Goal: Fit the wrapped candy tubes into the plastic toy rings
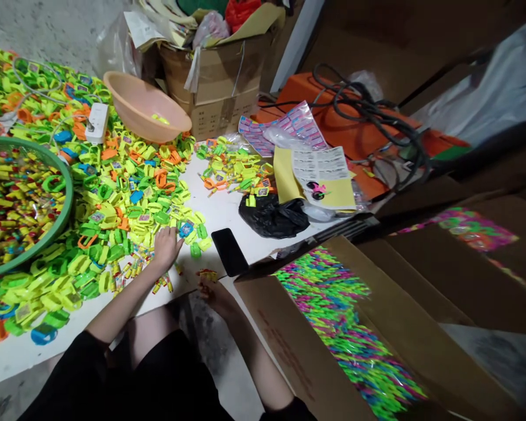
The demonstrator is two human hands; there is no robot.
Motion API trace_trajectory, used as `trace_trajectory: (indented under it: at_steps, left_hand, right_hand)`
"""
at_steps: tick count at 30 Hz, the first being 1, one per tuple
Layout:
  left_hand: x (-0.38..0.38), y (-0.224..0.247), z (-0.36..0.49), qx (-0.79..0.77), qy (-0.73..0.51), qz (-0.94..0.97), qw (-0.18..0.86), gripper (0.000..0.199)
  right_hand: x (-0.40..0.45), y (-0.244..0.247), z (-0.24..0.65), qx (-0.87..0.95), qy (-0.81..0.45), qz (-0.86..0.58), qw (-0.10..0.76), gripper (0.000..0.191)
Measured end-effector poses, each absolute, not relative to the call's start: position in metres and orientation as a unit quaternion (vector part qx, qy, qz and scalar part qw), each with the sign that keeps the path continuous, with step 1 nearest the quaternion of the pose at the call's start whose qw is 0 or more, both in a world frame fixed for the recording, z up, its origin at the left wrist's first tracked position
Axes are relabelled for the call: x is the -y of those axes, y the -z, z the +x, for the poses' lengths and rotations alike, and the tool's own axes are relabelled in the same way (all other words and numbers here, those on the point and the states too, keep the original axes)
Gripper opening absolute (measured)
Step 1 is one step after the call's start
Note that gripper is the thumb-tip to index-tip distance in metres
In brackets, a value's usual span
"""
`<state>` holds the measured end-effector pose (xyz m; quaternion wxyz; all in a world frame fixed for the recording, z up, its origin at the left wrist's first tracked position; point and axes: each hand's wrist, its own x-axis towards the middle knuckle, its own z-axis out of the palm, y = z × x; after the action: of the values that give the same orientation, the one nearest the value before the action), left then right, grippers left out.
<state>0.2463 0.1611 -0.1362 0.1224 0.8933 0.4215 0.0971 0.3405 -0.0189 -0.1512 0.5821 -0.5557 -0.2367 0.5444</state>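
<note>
Workshop, heaped toy watches, white worktable, full green basket, packed cardboard carton

Around the flat black rectangular phone, the widest passage is the bare strip of white tabletop running away from its far end. To the phone's left, the dense heap of yellow, green and orange plastic toy watches blocks a low sweep, with the left hand at its edge. Beyond the phone to the right, a crumpled black plastic bag stands in the way; nearer on that side, an open brown cardboard box crowds the table edge. On the phone's near left, the right hand, holding small red-and-yellow plastic pieces, takes up the room.
</note>
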Motion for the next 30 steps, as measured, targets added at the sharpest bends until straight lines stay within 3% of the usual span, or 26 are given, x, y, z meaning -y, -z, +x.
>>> trace_trajectory:
  at_steps: [4,8,16,22,28,30]
  left_hand:
    - [-0.163,0.133,0.252,-0.416,-0.095,0.9,0.086,0.031]
    - [-0.165,0.133,0.261,-0.43,-0.098,0.896,0.056,0.032]
    - [-0.163,0.126,0.256,-0.454,-0.127,0.878,0.081,0.015]
    - [-0.157,0.09,0.226,-0.467,-0.232,0.824,0.223,0.01]
    - [-0.146,0.079,0.176,-0.455,-0.249,0.753,0.405,0.023]
    - [-0.138,0.08,0.156,-0.442,-0.237,0.755,0.422,0.027]
  right_hand:
    - [0.022,0.156,0.334,0.173,-0.615,-0.5,0.584,0.031]
    - [0.021,0.158,0.333,0.13,-0.641,-0.481,0.585,0.039]
    - [0.015,0.156,0.327,0.144,-0.61,-0.535,0.566,0.037]
    - [0.001,0.138,0.326,0.188,-0.535,-0.56,0.604,0.039]
    - [-0.022,0.113,0.302,0.225,-0.509,-0.565,0.609,0.039]
    - [-0.026,0.104,0.293,0.249,-0.498,-0.576,0.598,0.036]
